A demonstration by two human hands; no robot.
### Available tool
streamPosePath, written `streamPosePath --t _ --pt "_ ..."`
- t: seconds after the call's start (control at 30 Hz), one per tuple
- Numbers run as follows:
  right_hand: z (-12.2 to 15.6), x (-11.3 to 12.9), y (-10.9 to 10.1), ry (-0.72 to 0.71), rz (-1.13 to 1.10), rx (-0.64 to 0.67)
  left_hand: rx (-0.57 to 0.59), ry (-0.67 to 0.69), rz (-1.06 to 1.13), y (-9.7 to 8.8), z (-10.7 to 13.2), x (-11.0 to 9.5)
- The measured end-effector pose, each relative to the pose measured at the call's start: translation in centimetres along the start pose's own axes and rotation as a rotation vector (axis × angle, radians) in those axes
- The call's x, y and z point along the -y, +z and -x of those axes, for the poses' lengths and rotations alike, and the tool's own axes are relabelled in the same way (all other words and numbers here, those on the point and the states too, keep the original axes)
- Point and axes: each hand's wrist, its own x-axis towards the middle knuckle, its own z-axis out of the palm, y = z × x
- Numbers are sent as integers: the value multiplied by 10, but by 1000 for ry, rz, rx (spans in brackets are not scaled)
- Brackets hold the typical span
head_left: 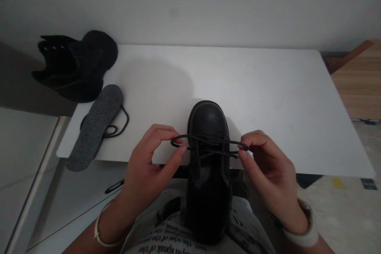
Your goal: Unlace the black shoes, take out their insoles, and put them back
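Note:
A black leather shoe (208, 119) rests partly on the table's front edge, its toe pointing away from me and its heel against my body. Black shoelace (208, 139) runs across its front in loops that stretch out to both sides. On the left, my left hand (156, 154) pinches one lace loop between thumb and fingers. My right hand (264, 162) closes thumb and forefinger on the lace at the other side. Both hands sit just beside the shoe, and the lace between them looks fairly taut.
The white table (253, 83) stands against a pale wall. A second black shoe (80, 65) lies at its far left corner. Near it, a grey insole (98, 127) overhangs the front edge, with a loose black lace (126, 123) beside it. Wooden furniture (361, 81) is at the right.

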Motion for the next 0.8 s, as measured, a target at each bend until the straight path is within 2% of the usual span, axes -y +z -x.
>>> streamPosePath --t 0.07,0.13,0.3,0.37,0.5,0.57,0.63,0.73,0.8 --pt "0 -2 1 24 3 82 100 16 -25 2 -1 0" --pt "0 -3 1 25 6 110 128 18 -31 2 -1 1" --pt "1 -3 -4 26 -4 -92 -25 -47 1 -2 4 6" --pt "1 -2 -6 37 -8 -111 -41 -49 21 -3 4 6" --pt "-1 -4 -5 24 33 78 56 -23 20 1 2 3" --pt "-2 -4 -5 22 60 133 60 -14 29 3 2 2" --pt "-2 -3 -7 25 71 87 5 -20 47 3 4 3" --pt "-2 -2 -12 15 48 -77 -134 -21 83 0 6 5" --pt "-3 -1 -15 3 38 -116 -148 -14 90 -1 5 6"
